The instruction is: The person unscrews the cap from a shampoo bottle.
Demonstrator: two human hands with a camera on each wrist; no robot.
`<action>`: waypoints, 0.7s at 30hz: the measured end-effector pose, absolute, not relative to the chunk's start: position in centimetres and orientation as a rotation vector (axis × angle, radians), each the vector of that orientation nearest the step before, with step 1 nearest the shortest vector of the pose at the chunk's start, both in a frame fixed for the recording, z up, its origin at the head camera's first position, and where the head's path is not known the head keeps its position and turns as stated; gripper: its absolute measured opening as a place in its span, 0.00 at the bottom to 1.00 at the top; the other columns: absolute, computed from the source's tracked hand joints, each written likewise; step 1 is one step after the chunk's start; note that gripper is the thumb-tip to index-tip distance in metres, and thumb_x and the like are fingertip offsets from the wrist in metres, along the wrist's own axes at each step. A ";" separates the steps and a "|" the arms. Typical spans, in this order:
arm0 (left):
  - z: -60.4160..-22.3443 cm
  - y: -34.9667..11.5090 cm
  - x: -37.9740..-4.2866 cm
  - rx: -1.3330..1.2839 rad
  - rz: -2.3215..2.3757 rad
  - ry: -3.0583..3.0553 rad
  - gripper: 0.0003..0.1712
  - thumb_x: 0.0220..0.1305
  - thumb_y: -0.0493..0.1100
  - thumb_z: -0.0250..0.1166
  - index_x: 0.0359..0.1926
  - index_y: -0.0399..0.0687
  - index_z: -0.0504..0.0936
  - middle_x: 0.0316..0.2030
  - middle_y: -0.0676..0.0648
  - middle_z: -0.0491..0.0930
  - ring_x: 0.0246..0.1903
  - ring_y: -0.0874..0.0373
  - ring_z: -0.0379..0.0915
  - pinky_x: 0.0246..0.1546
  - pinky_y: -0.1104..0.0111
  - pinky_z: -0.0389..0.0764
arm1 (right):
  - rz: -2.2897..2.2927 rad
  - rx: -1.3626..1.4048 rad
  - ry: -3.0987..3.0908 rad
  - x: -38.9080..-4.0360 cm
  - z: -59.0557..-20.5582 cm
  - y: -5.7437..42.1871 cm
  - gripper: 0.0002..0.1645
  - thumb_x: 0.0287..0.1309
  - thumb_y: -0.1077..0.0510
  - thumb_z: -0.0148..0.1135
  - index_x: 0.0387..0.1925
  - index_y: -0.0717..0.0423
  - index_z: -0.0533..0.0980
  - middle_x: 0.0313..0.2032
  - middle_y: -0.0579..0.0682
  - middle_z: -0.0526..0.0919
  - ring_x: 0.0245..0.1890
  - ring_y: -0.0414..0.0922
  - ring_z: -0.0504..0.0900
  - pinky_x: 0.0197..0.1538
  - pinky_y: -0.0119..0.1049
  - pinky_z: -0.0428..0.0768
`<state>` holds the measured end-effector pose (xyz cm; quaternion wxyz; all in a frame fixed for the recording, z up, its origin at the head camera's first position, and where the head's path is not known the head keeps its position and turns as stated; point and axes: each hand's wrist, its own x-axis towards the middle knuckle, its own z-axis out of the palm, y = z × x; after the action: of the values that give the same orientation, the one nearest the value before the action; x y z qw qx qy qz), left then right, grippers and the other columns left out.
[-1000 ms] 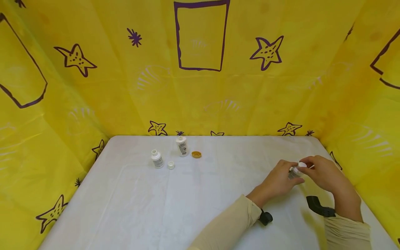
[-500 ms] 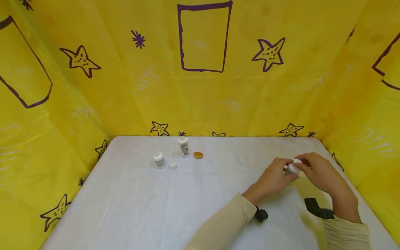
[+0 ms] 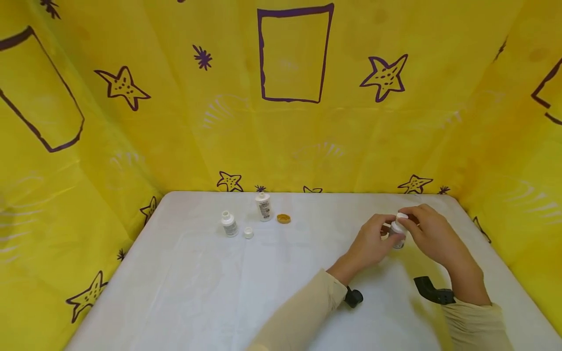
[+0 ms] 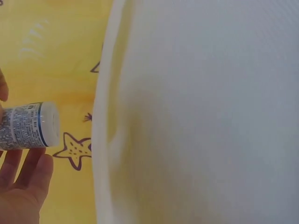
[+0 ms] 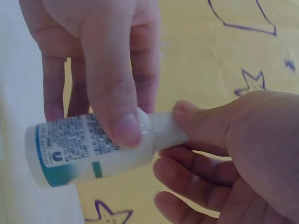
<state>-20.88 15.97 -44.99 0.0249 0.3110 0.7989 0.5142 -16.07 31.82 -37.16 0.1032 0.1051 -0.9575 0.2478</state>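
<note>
My left hand (image 3: 371, 241) grips a small white bottle (image 3: 397, 240) by its body, over the right part of the table. In the right wrist view the bottle's printed label and teal band (image 5: 60, 172) show, and the left thumb presses near the shoulder. My right hand (image 3: 432, 236) pinches the white cap (image 5: 167, 127) at the bottle's neck between thumb and fingers. From the left wrist, the bottle's base (image 4: 50, 124) and a few left fingers (image 4: 35, 175) are visible; the cap end is out of frame there.
Two white bottles without caps, one shorter (image 3: 229, 225) and one taller (image 3: 264, 207), stand toward the back left of the white table (image 3: 281, 292). Beside them lie a white cap (image 3: 249, 233) and an orange cap (image 3: 283, 219). Yellow curtains (image 3: 246, 146) enclose the table's back and sides.
Both hands have moved left together with the bottle, which now stands more upright. The left hand still grips the body and the right fingers remain at the cap. The head view has shifted slightly.
</note>
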 end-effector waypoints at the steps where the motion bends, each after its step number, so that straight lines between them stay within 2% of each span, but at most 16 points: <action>1: -45.0 15.8 -21.0 0.941 1.620 2.450 0.26 0.71 0.51 0.66 0.66 0.50 0.74 0.57 0.52 0.77 0.50 0.70 0.76 0.53 0.80 0.79 | 0.725 0.325 -2.810 -16.2 -37.1 31.5 0.21 0.75 0.55 0.56 0.56 0.70 0.77 0.47 0.66 0.79 0.39 0.55 0.79 0.41 0.46 0.77; 12: -44.3 13.1 -22.0 0.755 1.836 2.293 0.27 0.67 0.51 0.70 0.66 0.57 0.77 0.56 0.55 0.80 0.49 0.72 0.77 0.52 0.80 0.79 | 0.711 0.387 -2.691 -17.3 -36.4 27.8 0.17 0.74 0.58 0.56 0.53 0.69 0.78 0.46 0.64 0.80 0.42 0.56 0.76 0.45 0.54 0.77; 17: -44.2 11.1 -22.2 0.755 1.876 2.291 0.27 0.67 0.51 0.69 0.66 0.60 0.78 0.55 0.53 0.84 0.50 0.69 0.81 0.50 0.79 0.80 | 0.755 0.411 -2.681 -17.7 -35.9 25.8 0.18 0.75 0.58 0.56 0.56 0.67 0.78 0.46 0.63 0.79 0.41 0.54 0.75 0.44 0.50 0.76; 21: -44.1 9.6 -22.5 0.806 1.942 2.292 0.25 0.68 0.49 0.69 0.65 0.56 0.79 0.55 0.48 0.85 0.51 0.64 0.82 0.50 0.78 0.82 | 0.772 0.462 -2.640 -18.0 -35.4 24.1 0.17 0.74 0.59 0.57 0.56 0.66 0.78 0.45 0.61 0.79 0.39 0.51 0.75 0.42 0.46 0.76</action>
<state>-22.47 9.59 -44.08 0.0158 0.2592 0.7368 0.6243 -17.97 24.13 -35.43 0.1751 0.1632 -0.9319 0.2726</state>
